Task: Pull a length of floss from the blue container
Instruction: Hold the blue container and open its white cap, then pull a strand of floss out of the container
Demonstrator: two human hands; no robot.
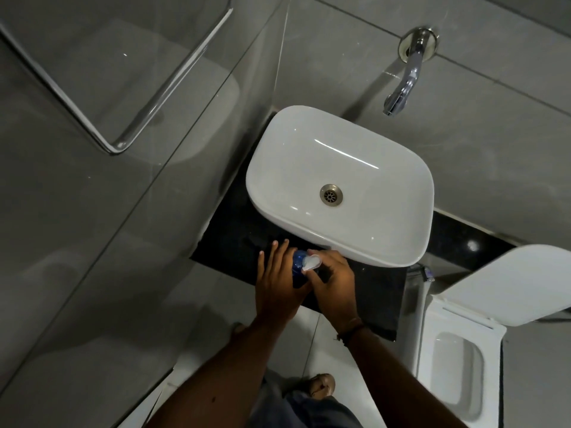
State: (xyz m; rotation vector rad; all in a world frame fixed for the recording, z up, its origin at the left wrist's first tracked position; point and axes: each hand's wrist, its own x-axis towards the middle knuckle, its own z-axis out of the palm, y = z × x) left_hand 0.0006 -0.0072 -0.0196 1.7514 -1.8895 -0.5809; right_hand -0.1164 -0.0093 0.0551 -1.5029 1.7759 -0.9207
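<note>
Grey tiled walls closed you in on two sides, with a glass panel [102,88] edged in chrome on the left wall and a chrome spout [404,81] coming out of the wall above the basin. You stood at a black polished counter [380,291], a narrow slab whose near edge ended just in front of your wrists, and the white vessel sink [309,140] sat on it, overhanging toward you, its metal drain [331,195] in the middle. To your right the toilet [454,359] stood close, its lid [509,285] raised, leaving only a thin strip of pale floor [312,338] between it and the counter — your room to move was mostly back and to the left. Your left hand [276,285] was wrapped loosely around the blue container [298,264], fingers extended past it over the counter, holding it just in front of the sink's near rim. Your right hand [335,284] was curled, its thumb and fingers at the container's pale, translucent flip cap [311,262], which stood open; whether floss was pinched there I could not tell. No label or writing on the container was readable — too small and dim.
</note>
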